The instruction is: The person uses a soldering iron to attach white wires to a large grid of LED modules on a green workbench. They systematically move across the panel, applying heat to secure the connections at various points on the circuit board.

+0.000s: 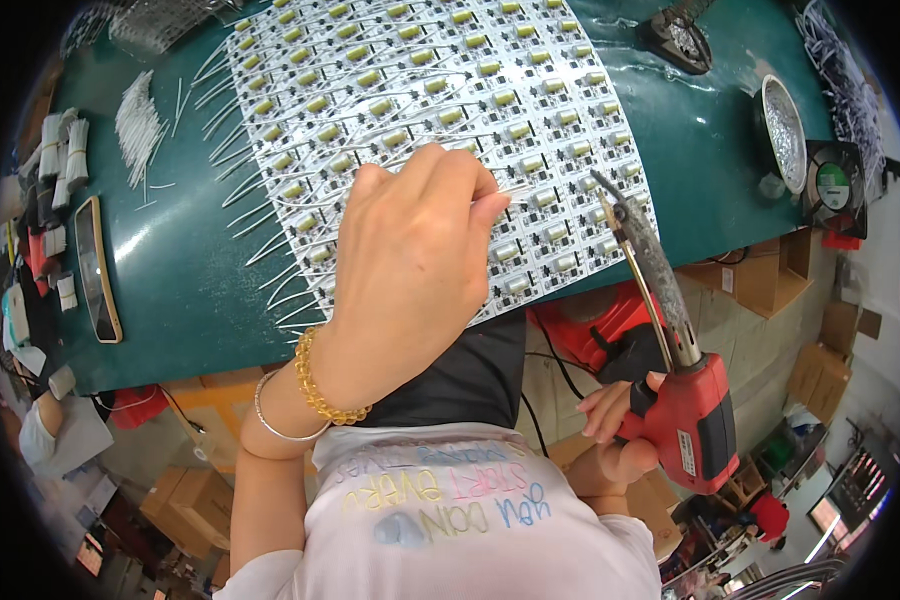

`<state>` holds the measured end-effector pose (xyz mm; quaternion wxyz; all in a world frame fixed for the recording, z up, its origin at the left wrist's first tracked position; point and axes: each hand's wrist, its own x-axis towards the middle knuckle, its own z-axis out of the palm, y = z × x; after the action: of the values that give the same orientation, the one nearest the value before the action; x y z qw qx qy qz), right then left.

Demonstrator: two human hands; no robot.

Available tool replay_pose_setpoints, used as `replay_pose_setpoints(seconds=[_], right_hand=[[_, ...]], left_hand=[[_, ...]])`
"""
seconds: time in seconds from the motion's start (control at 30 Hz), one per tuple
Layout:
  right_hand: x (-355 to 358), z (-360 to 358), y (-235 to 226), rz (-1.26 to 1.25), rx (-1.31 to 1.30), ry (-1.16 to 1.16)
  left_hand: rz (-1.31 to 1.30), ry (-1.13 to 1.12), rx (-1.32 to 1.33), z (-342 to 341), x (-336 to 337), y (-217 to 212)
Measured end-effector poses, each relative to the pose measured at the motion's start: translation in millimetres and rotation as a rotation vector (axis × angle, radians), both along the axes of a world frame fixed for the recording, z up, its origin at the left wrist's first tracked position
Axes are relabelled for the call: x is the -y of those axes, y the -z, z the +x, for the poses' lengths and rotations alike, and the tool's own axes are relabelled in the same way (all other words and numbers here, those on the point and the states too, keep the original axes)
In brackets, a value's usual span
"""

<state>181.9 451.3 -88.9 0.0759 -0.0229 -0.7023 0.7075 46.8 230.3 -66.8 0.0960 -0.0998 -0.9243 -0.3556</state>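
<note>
A large white panel of circuit boards (pixel 598 128), dotted with rows of yellowish components, lies on the green table. White wires hang over its left edge and run across many of the boards. My left hand (pixel 410 250) is over the panel's middle, thumb and fingers pinched on thin white wire (pixel 515 193) whose ends poke out to the right. In my right hand (pixel 620 435), past the table's front edge, is a red soldering gun (pixel 700 425). Its long dark tip and the thin metal feed tube beside it reach up over the panel's right side, apart from my left fingers.
Loose white wires (pixel 140 130), bundled wires (pixel 77 155) and a phone (pixel 97 270) are on the left of the green table (pixel 185 285). On the right stand a metal bowl (pixel 783 135), a small fan (pixel 835 187) and a dark holder (pixel 680 45). Cardboard boxes (pixel 760 275) sit below.
</note>
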Motion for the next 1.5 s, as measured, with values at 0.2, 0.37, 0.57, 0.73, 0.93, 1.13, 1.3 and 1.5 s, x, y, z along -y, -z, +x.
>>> replay_pose_setpoints(seconds=[0.2, 0.37, 0.57, 0.73, 0.93, 1.13, 1.3, 1.5], right_hand=[[-17, 27, 7, 0.01, 0.304, 0.01], [-16, 27, 15, -0.003, 0.273, -0.003], [-44, 44, 34, 0.413, 0.268, -0.138], [-13, 26, 6, -0.008, 0.364, 0.015], [-9, 17, 10, -0.02, 0.21, -0.075], [-3, 7, 5, -0.035, 0.133, -0.102], [-12, 13, 9, -0.031, 0.064, -0.076], [-9, 13, 8, -0.063, 0.084, -0.07]], left_hand=[[-0.051, 0.013, 0.007, 1, 2, 6], [-0.036, 0.042, 0.005, 1, 2, 10], [-0.033, 0.028, -0.006, 0, 3, 7], [-0.044, 0.049, -0.018, 0, 2, 7], [-0.034, 0.038, -0.036, 0, 3, 8], [-0.084, 0.07, -0.041, -1, 5, 6], [0.19, -0.277, -0.009, 9, 16, -12], [0.123, -0.019, 0.0, 18, 6, -8]])
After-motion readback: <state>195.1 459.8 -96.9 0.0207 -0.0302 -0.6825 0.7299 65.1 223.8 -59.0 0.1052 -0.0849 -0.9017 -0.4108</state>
